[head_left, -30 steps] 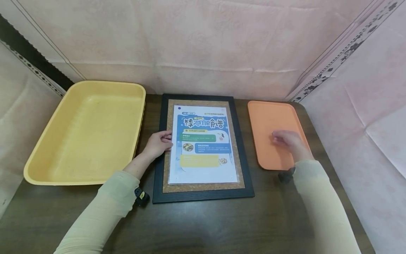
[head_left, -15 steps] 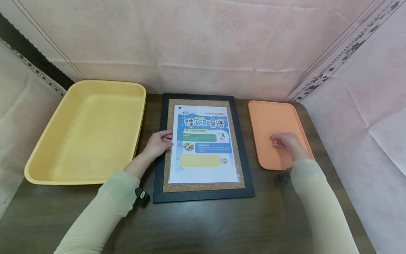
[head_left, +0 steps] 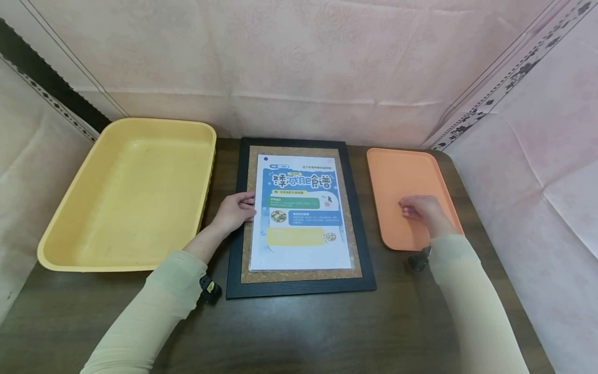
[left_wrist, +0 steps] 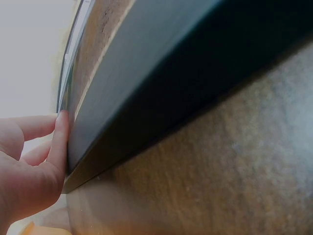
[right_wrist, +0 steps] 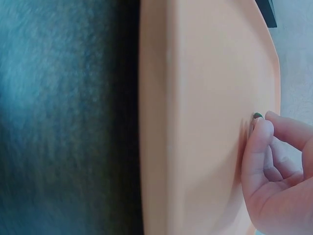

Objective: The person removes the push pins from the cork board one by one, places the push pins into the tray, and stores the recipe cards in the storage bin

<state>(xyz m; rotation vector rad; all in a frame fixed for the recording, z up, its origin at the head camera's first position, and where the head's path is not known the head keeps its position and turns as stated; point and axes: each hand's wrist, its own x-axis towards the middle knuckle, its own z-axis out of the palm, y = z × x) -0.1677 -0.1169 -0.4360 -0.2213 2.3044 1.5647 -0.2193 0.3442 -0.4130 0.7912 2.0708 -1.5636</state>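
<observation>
A printed laminated sheet (head_left: 301, 249) with blue, green and yellow blocks lies on a cork board (head_left: 299, 276) in a black frame. One purple thumbtack (head_left: 266, 159) shows at the sheet's upper left corner. My left hand (head_left: 231, 213) pinches the sheet's left edge between thumb and fingers, low over the frame's side. Over the orange tray (head_left: 397, 176), my right hand (head_left: 424, 208) holds a tiny green-headed thumbtack (right_wrist: 257, 116) between thumb and forefinger. Most of that tack is hidden by the fingertips.
A large yellow tub (head_left: 126, 192) stands left of the board on the dark wooden table (head_left: 299, 332). Pink cloth (head_left: 327, 67) hangs along the back, with more cloth on both sides. The orange tray's low rim lies right of the black frame.
My right hand has shifted slightly to the left and lower over the orange tray, its fingers closer together. My left hand and the sheet have stayed in place.
</observation>
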